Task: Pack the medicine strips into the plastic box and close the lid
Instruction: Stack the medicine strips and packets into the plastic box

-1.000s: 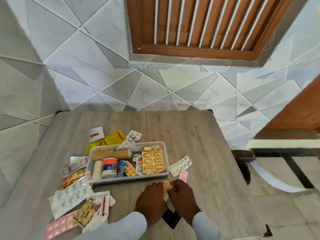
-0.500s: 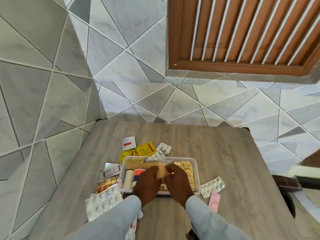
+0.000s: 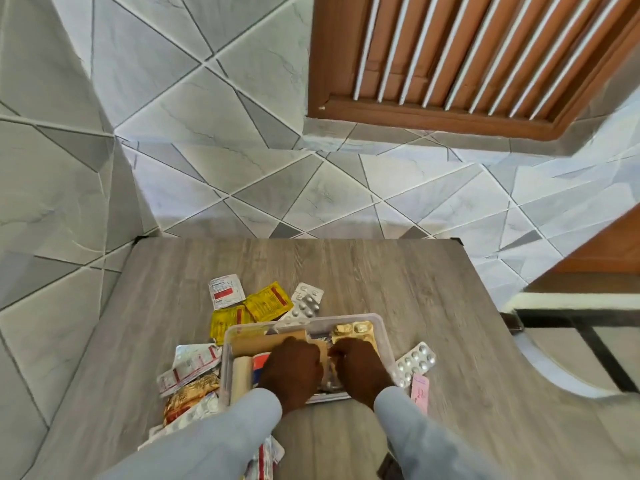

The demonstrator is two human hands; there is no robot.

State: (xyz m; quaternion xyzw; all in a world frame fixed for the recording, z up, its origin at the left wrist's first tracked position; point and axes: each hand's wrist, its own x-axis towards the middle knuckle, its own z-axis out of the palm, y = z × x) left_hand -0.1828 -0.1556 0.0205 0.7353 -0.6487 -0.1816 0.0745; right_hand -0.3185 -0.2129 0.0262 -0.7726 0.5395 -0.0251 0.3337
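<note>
Grey wood-grain table [image 3: 346, 271] set against a tiled wall [image 3: 242, 150], with a slatted brown shutter [image 3: 467, 57] above. Clear plastic box [image 3: 382, 327], lid off, sits near the table's front edge. Inside it: a gold strip [image 3: 355, 330] at the far right, a tan roll [image 3: 252, 342] along the far side, a cream roll [image 3: 240, 375] at the left end, and a red-and-blue item partly hidden by the hands. Both hands are down inside the box; the left hand [image 3: 292, 370] and right hand [image 3: 360, 367] curl their fingers round a small tan strip [image 3: 323, 351] between them. Outside the box: yellow sachets [image 3: 266, 303], a white-and-red sachet [image 3: 225, 291] and a silver strip [image 3: 306, 304] behind it; more packets [image 3: 190, 368] to the left; a silver blister [image 3: 415, 362] and pink strip [image 3: 419, 393] to the right.
</note>
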